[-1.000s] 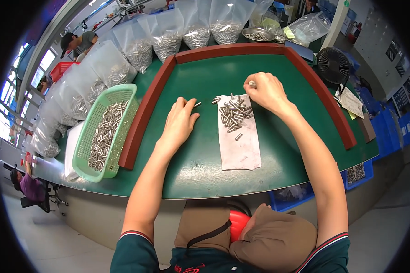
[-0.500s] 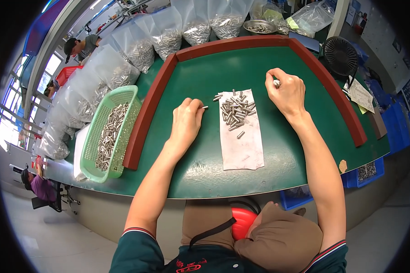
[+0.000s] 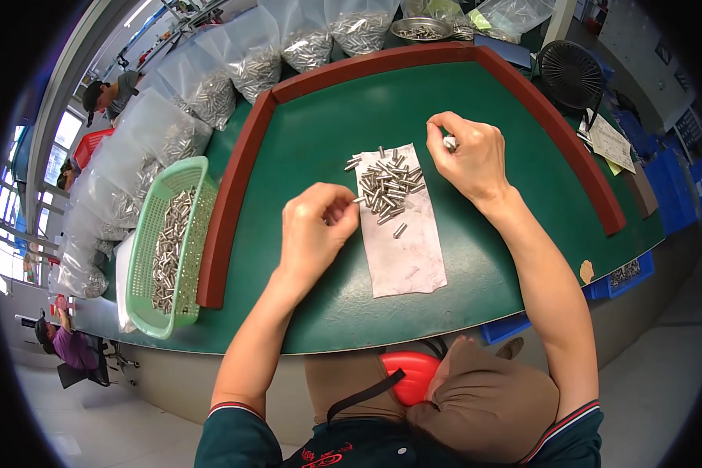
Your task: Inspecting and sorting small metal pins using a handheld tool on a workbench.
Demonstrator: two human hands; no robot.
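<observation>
Small metal pins [image 3: 388, 184] lay heaped on the upper part of a pale paper sheet [image 3: 407, 242] spread on the green worktop [image 3: 476, 257]. The heap sat between the two hands, just right of the left grip and just left of the right one; a single stray pin [image 3: 399, 230] lay on the sheet below the heap.

The left hand [image 3: 313, 230] rested on the worktop at the sheet's left edge, fingers curled inward with the fingertips [image 3: 343, 212] beside the nearest pins; whether this grip pinched a pin could not be told. The right hand [image 3: 469, 156] was raised above the sheet's upper right corner, its grip clenched on a small metal piece [image 3: 449, 143] between thumb and forefinger.

Left of the left hand, beyond the red raised border [image 3: 234, 203] of the worktop, stood a green mesh basket [image 3: 144, 257] holding more metal pins. Farther out, clear plastic bags [image 3: 234, 58] of metal parts lined the far and left sides, with a metal bowl [image 3: 421, 30] behind them. A small black fan [image 3: 571, 74] stood beyond the right hand, outside the border.
</observation>
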